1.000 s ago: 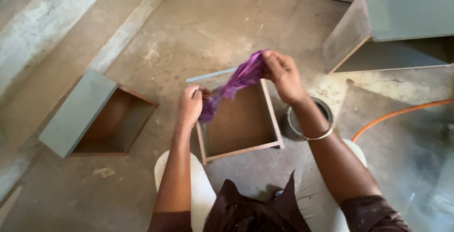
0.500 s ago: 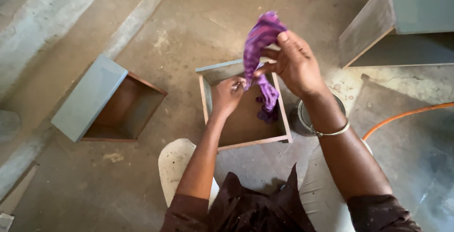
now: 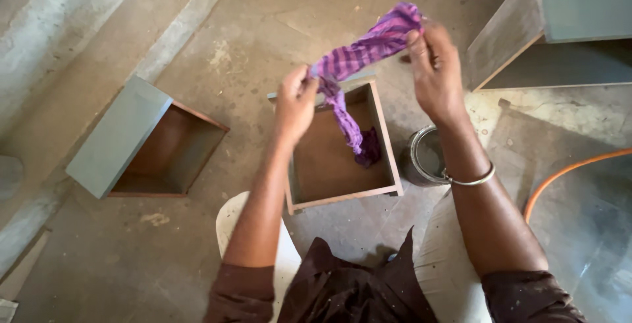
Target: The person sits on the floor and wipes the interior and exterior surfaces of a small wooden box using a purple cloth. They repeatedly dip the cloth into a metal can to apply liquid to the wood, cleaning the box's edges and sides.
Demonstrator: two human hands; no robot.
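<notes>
Up above the drawer (image 3: pixel 339 194), both hands clamped on a purple cloth (image 3: pixel 362 50): left hand (image 3: pixel 296 102) pinching the lower end, right hand (image 3: pixel 434 66) gripping the upper end, hands well apart with the fabric stretched taut between them. Long axis of the cloth slanting from low at the left hand to high and farther out at the right hand. Loose tail hanging down from the left hand's grip, its tip reaching into the open brown box below, near the right wall. Left hand nearer that drawer, almost over its far rim. Just beside the right forearm, a round tin (image 3: pixel 428 158) on the floor (image 3: pixel 263 20); well off to the left, a second drawer (image 3: pixel 148 145) lying open; an orange hose (image 3: pixel 566 175) beyond the right arm.
</notes>
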